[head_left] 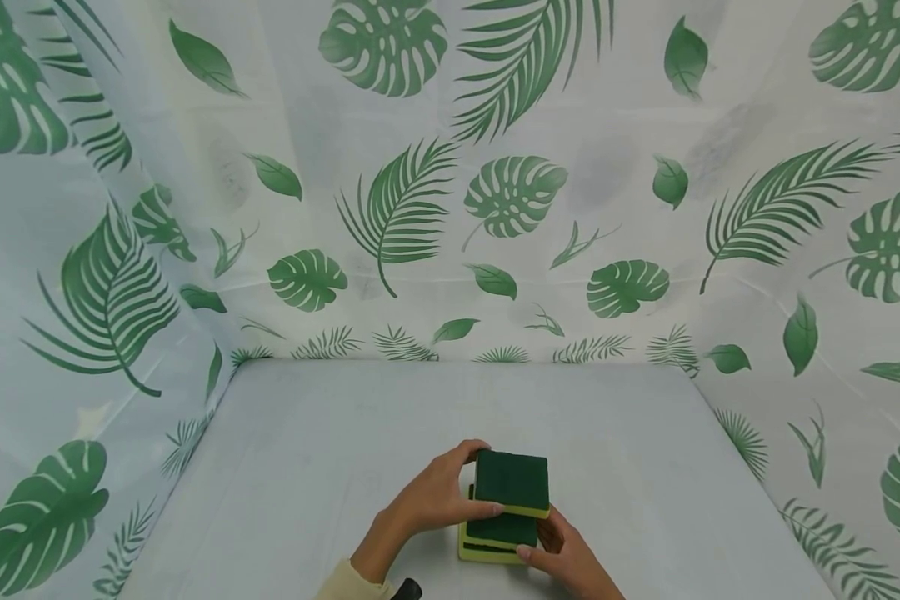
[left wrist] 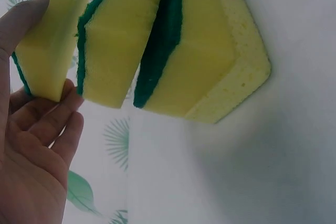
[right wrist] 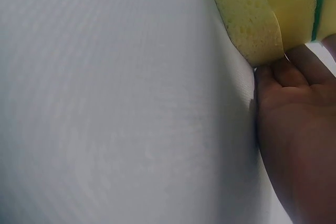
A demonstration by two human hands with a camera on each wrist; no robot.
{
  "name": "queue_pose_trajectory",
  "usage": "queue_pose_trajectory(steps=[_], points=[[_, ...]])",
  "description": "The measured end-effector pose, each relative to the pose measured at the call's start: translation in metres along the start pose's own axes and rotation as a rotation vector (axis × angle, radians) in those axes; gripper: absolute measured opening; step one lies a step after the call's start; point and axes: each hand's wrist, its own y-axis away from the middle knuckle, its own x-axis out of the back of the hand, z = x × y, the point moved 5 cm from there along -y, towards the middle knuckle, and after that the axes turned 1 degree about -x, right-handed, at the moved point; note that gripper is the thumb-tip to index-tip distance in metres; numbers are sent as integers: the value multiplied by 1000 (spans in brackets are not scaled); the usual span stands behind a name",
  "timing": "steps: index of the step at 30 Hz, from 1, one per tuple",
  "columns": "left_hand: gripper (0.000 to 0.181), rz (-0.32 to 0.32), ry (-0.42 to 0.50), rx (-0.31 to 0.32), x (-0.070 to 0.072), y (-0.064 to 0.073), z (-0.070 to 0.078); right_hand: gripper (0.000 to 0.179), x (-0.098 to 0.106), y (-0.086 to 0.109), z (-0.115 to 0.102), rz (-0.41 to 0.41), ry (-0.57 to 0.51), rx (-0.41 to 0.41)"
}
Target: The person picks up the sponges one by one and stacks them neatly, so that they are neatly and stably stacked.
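Observation:
A scouring sponge [head_left: 512, 479], yellow with a dark green pad on top, is pinched by my left hand [head_left: 438, 492], thumb at its front edge and fingers behind. It is raised above a stack. In the left wrist view, a tilted second sponge [left wrist: 115, 40] sits below it, with a gap between them. Under that lies a third sponge [left wrist: 197, 45], on a pale, porous yellow layer [left wrist: 247, 51] against the table. My right hand [head_left: 566, 554] grips the lower sponges at their right side, thumb at the front. In the right wrist view its fingers touch the porous layer.
The white table [head_left: 307, 467] spreads around the stack. White curtains [head_left: 435, 325] printed with green leaves rise along its back and both sides. A small black object [head_left: 407, 589] shows by the left sleeve [head_left: 352, 583].

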Motion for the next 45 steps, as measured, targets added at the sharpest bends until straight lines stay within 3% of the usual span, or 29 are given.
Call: queue_pose_trajectory(steps=[13,23,45], points=[[80,2,92,-29,-7,15,-4,85,2,2,1,-25,-41,27],[76,18,160,-12,-12,26,-10,82,3,-1,3,-42,-44,57],[81,68,130,-3,-23,36,-14,85,1,2,4,-68,-71,65]])
